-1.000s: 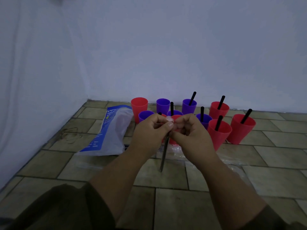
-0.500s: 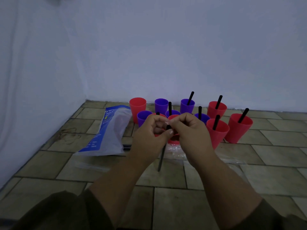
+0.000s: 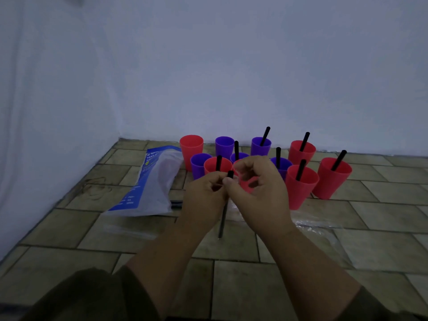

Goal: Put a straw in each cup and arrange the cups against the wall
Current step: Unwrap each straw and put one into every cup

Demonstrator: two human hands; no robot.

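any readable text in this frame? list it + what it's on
"TRAIL": white letters on the blue band of the plastic bag lying on the floor, cut off by a fold.
Rest of the bag's print, the line above, the line below and the small lines lower down: too blurred to read.
Cups, straws, wall, tiles: no text.

Bag (image 3: 155,181) lies left of cups (image 3: 301,186)
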